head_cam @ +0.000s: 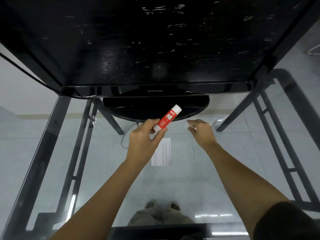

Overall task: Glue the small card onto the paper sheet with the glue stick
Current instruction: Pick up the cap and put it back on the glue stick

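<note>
My left hand (145,137) grips a red glue stick (167,118) by its lower end. The stick tilts up to the right and its white cap is on. A white paper sheet (161,152) with printed lines lies flat on the glass table (225,179), just below and right of my left hand. My right hand (201,131) hovers to the right of the stick, with finger and thumb a little apart. A blurred pale patch shows between those fingertips. I cannot tell whether it is the small card.
A large black Samsung monitor (155,49) stands at the back, its oval base (138,108) just behind my hands. A black cable (26,71) runs off to the left. Black table frame bars (57,135) show through the glass, with my feet (162,207) below.
</note>
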Available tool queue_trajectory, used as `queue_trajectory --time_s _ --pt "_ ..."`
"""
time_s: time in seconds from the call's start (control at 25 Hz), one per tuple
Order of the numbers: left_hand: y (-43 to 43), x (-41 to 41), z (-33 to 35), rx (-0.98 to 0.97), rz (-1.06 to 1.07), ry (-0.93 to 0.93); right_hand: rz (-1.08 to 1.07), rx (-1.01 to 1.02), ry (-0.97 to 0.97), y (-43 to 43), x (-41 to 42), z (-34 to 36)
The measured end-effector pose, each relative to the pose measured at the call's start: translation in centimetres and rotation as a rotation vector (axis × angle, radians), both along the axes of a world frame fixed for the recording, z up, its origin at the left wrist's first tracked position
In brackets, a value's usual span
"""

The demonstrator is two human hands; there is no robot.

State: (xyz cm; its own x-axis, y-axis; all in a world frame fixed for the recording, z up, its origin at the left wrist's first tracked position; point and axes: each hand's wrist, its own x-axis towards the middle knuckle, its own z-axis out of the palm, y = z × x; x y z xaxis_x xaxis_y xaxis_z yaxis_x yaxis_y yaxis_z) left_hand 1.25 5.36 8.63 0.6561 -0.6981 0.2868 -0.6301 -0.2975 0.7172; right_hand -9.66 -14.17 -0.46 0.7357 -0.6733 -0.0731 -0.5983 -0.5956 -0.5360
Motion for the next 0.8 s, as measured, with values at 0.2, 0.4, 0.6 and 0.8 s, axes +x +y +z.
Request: queue_trajectory --time_s 0.2,0.4,0.6,0.8 --pt "-0.4 0.2 1.0 -0.055 -0.030 0.007 -0.002 0.336 -0.494 1.2 1.0 8.5" --pt "0.4 0.6 0.5 -0.083 -0.002 0.017 0.056 0.520 -0.611 3.4 1.4 10.4" --pt "1.1 1.1 1.0 -0.051 0.010 -0.028 0.042 0.576 -0.683 3.9 1.4 11.8" --pt "1.6 1.5 1.1 -0.013 -0.008 -0.099 0.130 0.552 -0.638 4.1 1.5 12.8"
